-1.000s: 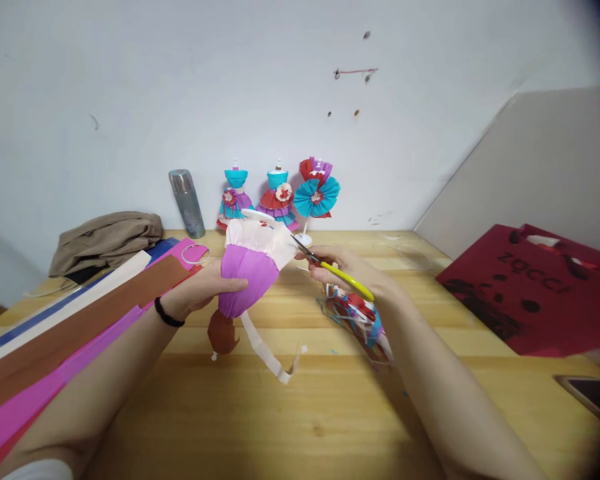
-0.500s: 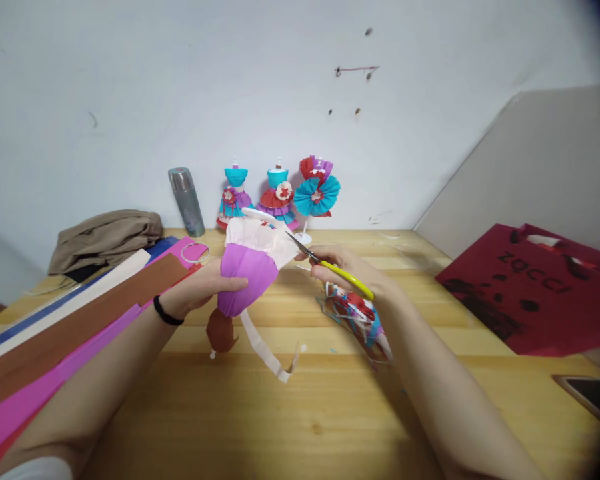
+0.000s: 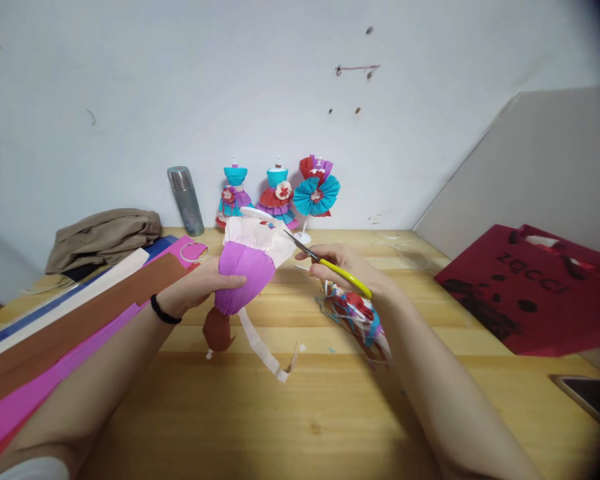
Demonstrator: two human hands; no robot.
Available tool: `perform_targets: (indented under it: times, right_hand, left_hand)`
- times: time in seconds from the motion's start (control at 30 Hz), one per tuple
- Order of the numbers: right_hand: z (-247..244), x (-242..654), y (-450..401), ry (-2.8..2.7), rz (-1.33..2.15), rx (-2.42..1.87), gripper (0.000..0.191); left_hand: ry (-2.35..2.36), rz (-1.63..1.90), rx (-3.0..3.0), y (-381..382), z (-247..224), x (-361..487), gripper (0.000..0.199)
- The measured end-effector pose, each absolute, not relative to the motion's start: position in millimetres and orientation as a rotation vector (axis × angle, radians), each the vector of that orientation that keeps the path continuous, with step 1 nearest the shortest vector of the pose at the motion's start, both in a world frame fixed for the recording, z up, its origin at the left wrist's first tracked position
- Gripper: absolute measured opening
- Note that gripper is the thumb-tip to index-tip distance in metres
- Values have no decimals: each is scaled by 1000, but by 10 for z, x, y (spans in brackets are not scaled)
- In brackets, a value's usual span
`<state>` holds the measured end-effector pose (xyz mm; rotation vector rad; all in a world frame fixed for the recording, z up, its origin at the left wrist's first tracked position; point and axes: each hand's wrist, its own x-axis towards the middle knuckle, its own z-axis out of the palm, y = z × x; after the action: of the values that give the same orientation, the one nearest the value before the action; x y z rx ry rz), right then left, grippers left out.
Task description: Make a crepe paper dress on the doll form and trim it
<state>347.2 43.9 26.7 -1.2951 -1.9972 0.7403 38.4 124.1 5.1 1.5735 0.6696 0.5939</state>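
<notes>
My left hand [image 3: 213, 277] is wrapped round a small paper dress on a stand [image 3: 247, 275], tipped upside down. The dress has a brown top, a purple middle layer and a cream lower layer, and its round white base points up and away. From below the purple layer a cream paper strip [image 3: 260, 350] hangs toward the table. My right hand [image 3: 347, 267] grips yellow-handled scissors [image 3: 337, 270]. Their dark blades are at the right edge of the cream layer; whether they are cutting it I cannot tell.
Several finished paper dresses on stands [image 3: 279, 193] line the wall beside a thermos [image 3: 186, 203]. Folded coloured paper [image 3: 85, 327] and a brown cloth [image 3: 105, 237] lie left. Paper scraps [image 3: 355, 310] lie under my right forearm, with a red bag [image 3: 525, 293] and a phone [image 3: 590, 397] farther right.
The dress and my left hand have shifted very slightly left. The scissors stay close to the cream layer's right edge, nearly unmoved.
</notes>
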Motion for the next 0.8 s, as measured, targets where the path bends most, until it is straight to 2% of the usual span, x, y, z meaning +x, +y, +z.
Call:
perform_targets:
  times: [0.57, 0.8]
  right_hand:
    - [261, 3435, 472, -2001, 672, -1333, 61]
    - [258, 3436, 475, -1994, 669, -1332, 56]
  left_hand:
    - [592, 582, 1520, 1271, -29, 387, 59]
    - [589, 570, 1521, 1267, -24, 396, 55]
